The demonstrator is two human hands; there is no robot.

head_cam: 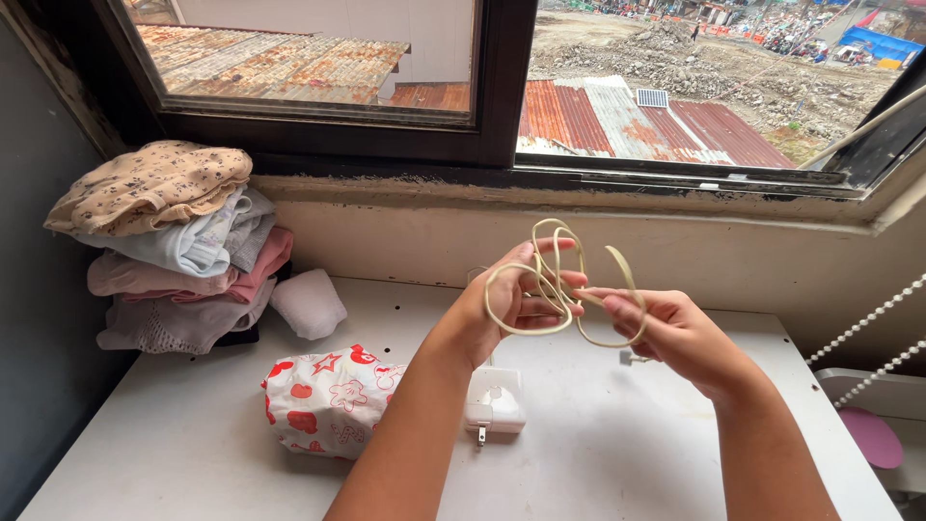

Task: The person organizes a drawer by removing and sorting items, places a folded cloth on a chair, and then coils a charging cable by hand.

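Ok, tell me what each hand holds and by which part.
Both hold the cream cable: the left hand grips its coiled loops, the right hand pinches the strand beside the coil. The white charger block lies unheld on the table.

Two hands, left hand (516, 299) and right hand (675, 333), hold a looped cream cable (559, 289) above a white charger (494, 398); folded clothes (174, 241) at ten o'clock.

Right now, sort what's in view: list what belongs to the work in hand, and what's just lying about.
In hand:
- cream cable, looped between left hand and right hand
- white power adapter on the table

Lying about:
- stack of folded clothes
- white sock bundle
- red-printed bundle
- bead cords
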